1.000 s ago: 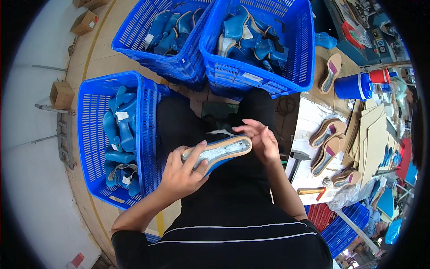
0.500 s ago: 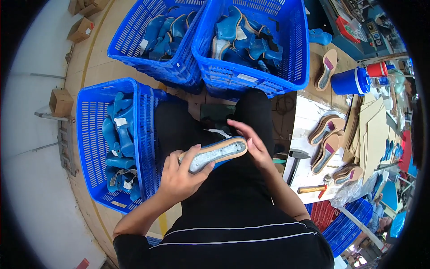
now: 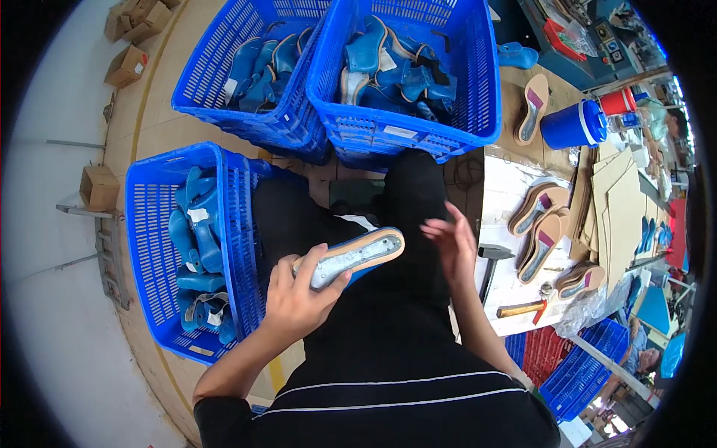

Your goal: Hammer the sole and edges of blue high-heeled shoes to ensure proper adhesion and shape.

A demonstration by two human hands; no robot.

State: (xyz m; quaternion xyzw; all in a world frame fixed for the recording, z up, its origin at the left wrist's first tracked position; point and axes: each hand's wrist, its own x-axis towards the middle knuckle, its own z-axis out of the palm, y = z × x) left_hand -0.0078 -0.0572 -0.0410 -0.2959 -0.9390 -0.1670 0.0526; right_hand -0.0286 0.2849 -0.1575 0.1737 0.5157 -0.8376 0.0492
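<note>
My left hand [image 3: 300,299] is wrapped round a blue shoe last [image 3: 357,258] above my lap. Its sole side faces up, showing a grey metal plate framed by a tan insole edge, with the rounded end pointing right. A white strip [image 3: 362,221] shows just behind the last; what it belongs to is hidden. My right hand [image 3: 457,243] is raised over my right thigh, apart from the last, with its fingers loosely spread and nothing in them. Close by on the bench lie a black-headed hammer [image 3: 494,252] and stacked tan insoles [image 3: 544,243].
Blue crates of lasts stand at the left [image 3: 179,155], far left [image 3: 231,116] and far middle [image 3: 403,134]. The white-topped bench [image 3: 502,190] on the right bears a wooden-handled hammer [image 3: 521,309], cardboard sheets [image 3: 616,209] and a blue jug [image 3: 566,127].
My right hand has moved away from the last, to the right toward the bench, and its fingers have spread. The left hand keeps hold of the last, little changed in pose.
</note>
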